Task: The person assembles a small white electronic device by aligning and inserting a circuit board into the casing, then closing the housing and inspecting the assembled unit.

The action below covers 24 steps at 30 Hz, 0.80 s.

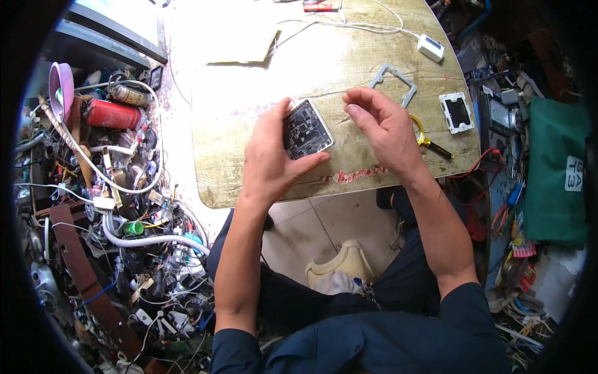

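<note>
My left hand (pixel 268 146) is closed around the edge of a square electronic panel (pixel 307 129), tilted up over the table. The panel has a pale rim and a dark circuit board facing up. To its right my right hand (pixel 385 124) is raised, apart from the panel, with thumb and fingers curled towards each other. Whether something small sits between those fingertips I cannot make out. Partly behind the right hand lies a magnifying glass (pixel 438 148) with a yellow rim and black handle. A light grey square frame (pixel 408 84) rests just beyond that hand.
The wood-patterned table (pixel 249 187) carries a white square mounting plate with a black centre (pixel 458 113), a white adapter (pixel 430 48) with cable and a red object (pixel 321 7). Tangled cables and parts, with a red cylinder (pixel 112 115), crowd the left. A green bag (pixel 554 174) stands right.
</note>
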### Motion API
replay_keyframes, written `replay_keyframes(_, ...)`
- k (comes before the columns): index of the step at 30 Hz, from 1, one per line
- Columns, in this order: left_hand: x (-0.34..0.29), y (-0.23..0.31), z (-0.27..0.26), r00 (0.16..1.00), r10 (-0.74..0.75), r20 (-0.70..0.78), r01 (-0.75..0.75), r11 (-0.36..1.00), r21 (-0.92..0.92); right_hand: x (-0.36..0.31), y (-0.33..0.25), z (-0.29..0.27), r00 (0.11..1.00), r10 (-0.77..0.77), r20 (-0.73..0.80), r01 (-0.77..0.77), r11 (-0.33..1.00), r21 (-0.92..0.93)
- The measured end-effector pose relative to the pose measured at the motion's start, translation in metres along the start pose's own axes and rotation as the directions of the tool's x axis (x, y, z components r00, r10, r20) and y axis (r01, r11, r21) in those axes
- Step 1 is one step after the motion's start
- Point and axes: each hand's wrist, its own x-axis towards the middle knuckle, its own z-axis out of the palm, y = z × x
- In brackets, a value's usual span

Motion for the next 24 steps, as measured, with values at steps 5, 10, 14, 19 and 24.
replay_keyframes(5,-0.010,-0.007,0.002,0.955,-0.218,0.199,0.232,0.136,-0.963,-0.005,-0.011,0.013,0.979,0.132,0.156,-0.160,0.970,0.183)
replay_keyframes(10,-0.016,0.008,0.008,0.916,-0.298,0.270,0.217,-0.200,-0.955,-0.011,-0.004,0.027,0.950,0.137,0.282,-0.221,0.931,0.291)
replay_keyframes(14,-0.019,0.011,0.013,0.921,-0.281,0.271,0.166,-0.348,-0.923,-0.014,-0.011,0.032,0.938,0.131,0.322,-0.228,0.930,0.287)
replay_keyframes(19,-0.021,0.017,0.015,0.900,-0.320,0.295,0.202,-0.294,-0.934,-0.016,-0.007,0.037,0.931,0.083,0.355,-0.201,0.929,0.310)
replay_keyframes(24,-0.024,0.021,0.030,0.857,-0.455,0.243,0.100,-0.315,-0.944,-0.019,-0.016,0.037,0.914,0.118,0.388,-0.234,0.934,0.269)
